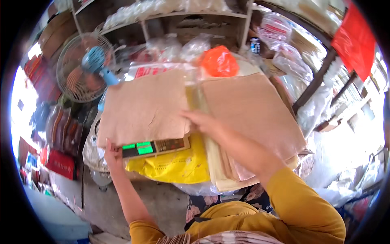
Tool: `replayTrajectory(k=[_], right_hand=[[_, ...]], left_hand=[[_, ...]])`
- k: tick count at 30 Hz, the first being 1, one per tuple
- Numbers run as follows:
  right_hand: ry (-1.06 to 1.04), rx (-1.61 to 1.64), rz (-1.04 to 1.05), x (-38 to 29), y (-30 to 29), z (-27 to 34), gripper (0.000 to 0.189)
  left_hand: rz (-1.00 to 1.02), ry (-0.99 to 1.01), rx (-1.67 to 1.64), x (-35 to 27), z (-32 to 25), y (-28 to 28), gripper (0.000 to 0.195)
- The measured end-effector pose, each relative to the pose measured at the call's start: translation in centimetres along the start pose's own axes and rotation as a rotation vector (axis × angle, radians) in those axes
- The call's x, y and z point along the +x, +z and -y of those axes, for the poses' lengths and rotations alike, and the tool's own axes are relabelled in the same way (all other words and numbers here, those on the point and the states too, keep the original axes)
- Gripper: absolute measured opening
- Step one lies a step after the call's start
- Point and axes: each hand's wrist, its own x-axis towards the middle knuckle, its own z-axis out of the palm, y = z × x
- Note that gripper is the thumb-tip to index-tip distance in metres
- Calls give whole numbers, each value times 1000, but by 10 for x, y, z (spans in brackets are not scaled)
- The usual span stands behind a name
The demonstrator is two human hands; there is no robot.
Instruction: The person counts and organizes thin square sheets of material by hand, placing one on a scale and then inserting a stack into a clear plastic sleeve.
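Observation:
A large sheet of brown paper [146, 106] lies over a weighing scale with green digits [144, 147], whose front panel shows below the sheet's near edge. My left hand [113, 154] grips the sheet's near left corner, thumb on top. At the sheet's near right edge is my right hand [198, 120], its index finger stretched over the paper; its other fingers are partly hidden, and whether it pinches the sheet is unclear. Under my right forearm, a stack of similar brown sheets [246, 106] rests on paler paper. A yellow plastic bag [182, 164] is spread beneath the scale.
A blue fan [94, 59] stands at the back left. An orange plastic bag [220, 62] sits behind the sheets, near clear plastic bags [196, 47]. Shelves [195, 13] line the back. A dark can [255, 45] stands at back right. A red bag [355, 42] hangs at upper right.

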Motion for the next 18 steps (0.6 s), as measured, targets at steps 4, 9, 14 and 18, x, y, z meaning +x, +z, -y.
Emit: replayTrajectory(k=[4, 9, 14, 18], right_hand=[[-23, -243, -145, -11, 14, 17, 30], [-380, -752, -350, -6, -10, 43, 29], [-620, -1295, -145, -184, 22, 148, 32], [-706, -1000, -213, -253, -82, 156, 27]], left_hand=[[-53, 44, 30, 39, 8, -22, 18], [49, -3, -199, -33, 27, 12, 23], [122, -17, -251, -97, 34, 13, 37], [364, -81, -222, -149, 87, 80, 50]])
